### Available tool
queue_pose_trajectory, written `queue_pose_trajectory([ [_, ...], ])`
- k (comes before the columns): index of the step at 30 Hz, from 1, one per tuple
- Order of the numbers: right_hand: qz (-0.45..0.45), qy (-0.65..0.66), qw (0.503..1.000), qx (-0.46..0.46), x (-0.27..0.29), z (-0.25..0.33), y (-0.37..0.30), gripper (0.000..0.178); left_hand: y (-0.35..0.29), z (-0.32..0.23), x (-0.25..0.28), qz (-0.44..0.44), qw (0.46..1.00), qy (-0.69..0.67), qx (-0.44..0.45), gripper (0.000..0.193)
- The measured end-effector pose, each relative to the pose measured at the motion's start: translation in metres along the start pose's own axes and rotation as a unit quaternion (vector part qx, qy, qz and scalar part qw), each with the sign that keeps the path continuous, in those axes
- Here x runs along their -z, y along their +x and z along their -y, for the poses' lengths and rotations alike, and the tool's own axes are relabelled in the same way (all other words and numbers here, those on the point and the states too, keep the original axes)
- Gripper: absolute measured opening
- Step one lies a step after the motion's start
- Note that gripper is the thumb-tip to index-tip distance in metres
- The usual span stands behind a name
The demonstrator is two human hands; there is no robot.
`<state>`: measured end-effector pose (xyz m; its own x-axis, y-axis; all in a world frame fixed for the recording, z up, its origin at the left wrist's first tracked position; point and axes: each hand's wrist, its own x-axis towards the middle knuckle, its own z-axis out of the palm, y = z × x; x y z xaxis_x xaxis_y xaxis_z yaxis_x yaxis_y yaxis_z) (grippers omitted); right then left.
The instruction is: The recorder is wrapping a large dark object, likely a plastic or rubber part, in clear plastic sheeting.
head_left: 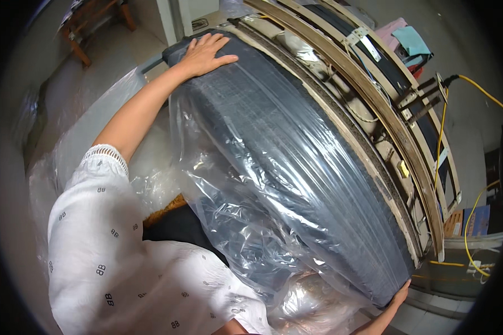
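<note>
A long, dark grey upholstered sofa section [285,139] lies across the middle, on its side with the wooden frame turned away from me. Clear plastic film [246,223] covers its padding and hangs in loose folds toward my body. My left hand [205,54] rests flat on the upper left end, fingers and thumb spread over the film. At the lower right end, my right hand [395,298] curls round the corner of the padding; most of its fingers are hidden behind the edge.
Another curved wooden frame [374,84] with metal brackets and wires stands behind the sofa section. A yellow cable [440,134] runs past at right. Pink and turquoise cloths [412,40] lie beyond it. A wooden-legged stool [81,47] is at far left. More film [89,123] hangs left.
</note>
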<state>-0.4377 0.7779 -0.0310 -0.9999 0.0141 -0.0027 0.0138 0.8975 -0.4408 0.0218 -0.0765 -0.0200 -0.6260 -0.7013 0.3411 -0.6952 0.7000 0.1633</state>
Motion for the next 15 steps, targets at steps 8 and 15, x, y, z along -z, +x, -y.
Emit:
queue_pose_trajectory([
  [8,0.092,0.102,0.915,0.380,-0.073,0.281,-0.146,0.021,0.002,0.028,-0.007,-0.034,0.997,-0.042,-0.051,0.073],
  [15,0.097,-0.013,0.870,0.483,-0.107,0.311,-0.200,0.046,-0.121,0.197,-0.018,-0.177,0.935,-0.069,0.300,0.044],
])
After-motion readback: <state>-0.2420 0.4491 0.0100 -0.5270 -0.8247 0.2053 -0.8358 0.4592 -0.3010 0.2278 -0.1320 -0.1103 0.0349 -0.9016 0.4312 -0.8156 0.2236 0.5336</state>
